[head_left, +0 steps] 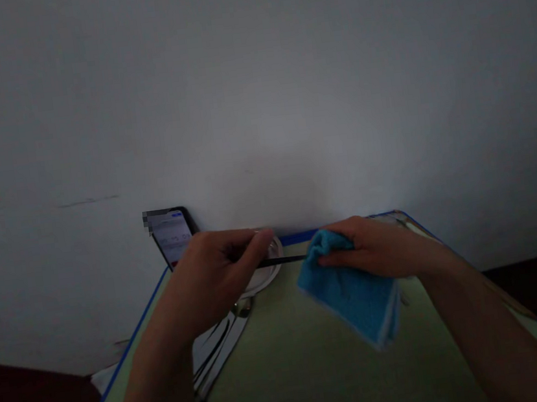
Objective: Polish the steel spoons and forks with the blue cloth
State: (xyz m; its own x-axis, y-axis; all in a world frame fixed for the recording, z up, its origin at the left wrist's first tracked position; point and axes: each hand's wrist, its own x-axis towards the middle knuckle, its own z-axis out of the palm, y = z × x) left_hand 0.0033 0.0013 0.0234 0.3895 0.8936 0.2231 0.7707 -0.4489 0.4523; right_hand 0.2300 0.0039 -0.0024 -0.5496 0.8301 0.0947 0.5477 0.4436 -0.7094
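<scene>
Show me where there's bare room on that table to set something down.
The widest bare patch of green tabletop is the near middle, bordered by slim utensils on the left, the right forearm, and the held blue cloth beyond. It's crowded back left, around the phone, white dish and left hand.

Blue cloth (351,295), dark rod (285,260), apparently touching

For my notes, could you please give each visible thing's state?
Thin black rod: roughly level, spanning left hand to right hand
Blue fabric cloth: bunched, gripped in right hand
Black rectangular smartphone: tilted, screen lit
White round dish: partly hidden
Long shiny utensils: lying, partly hidden
</scene>
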